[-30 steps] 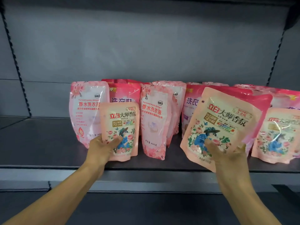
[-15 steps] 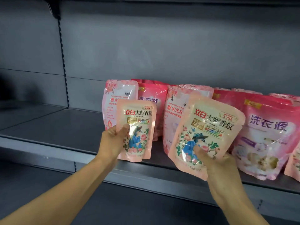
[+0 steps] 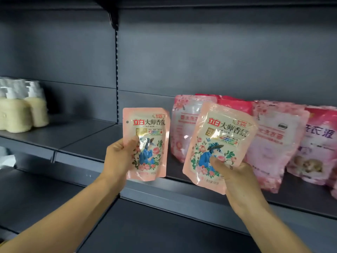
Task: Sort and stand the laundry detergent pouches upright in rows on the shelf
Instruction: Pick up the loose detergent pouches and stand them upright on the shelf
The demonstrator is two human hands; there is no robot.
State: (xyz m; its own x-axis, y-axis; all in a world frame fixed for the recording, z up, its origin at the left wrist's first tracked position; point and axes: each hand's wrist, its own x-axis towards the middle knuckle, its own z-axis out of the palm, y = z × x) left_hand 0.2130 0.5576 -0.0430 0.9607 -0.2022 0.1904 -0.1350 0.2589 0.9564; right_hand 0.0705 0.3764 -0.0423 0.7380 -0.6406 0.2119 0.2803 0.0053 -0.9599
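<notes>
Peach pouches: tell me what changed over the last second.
Both peach pouches were lifted off the shelf and carried left: the left hand grips the smaller pouch, the right hand the tilted larger pouch. Both grips and the pink pouches behind are unchanged.

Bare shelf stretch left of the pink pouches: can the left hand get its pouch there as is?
Probably yes. The left hand holds its peach pouch just in front of that bare shelf, with nothing between.
</notes>
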